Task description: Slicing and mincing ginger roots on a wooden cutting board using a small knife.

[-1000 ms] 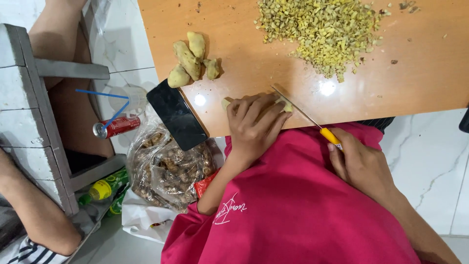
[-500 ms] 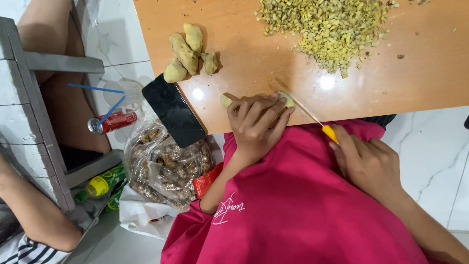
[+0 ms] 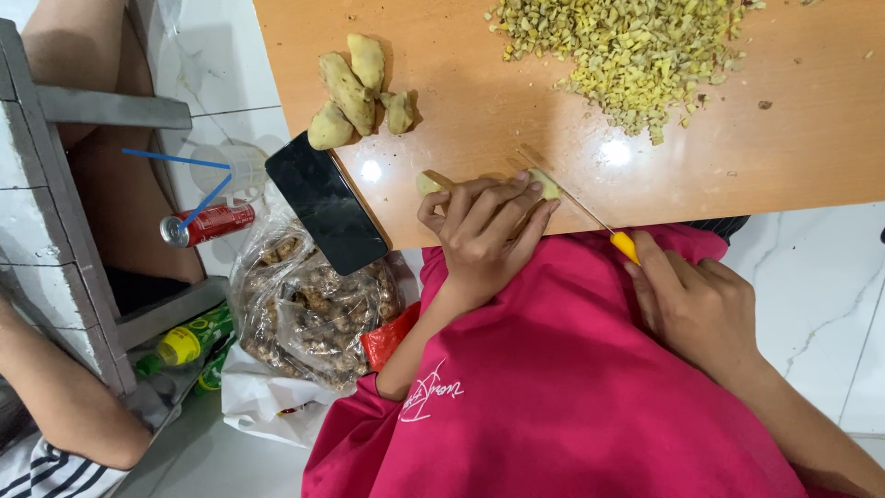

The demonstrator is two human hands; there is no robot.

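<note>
Ginger piece (image 3: pixel 544 184) lies on the wooden table (image 3: pixel 793 157), pinned beneath the left hand's (image 3: pixel 484 235) curled fingertips. Beside them, the knife (image 3: pixel 590 214) blade cuts in, right hand (image 3: pixel 691 300) clenched around its yellow handle.

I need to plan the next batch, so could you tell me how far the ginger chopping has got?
A large chopped pile is done. The left hand holds one piece under the knife in the right hand. Four whole pieces remain.
</note>
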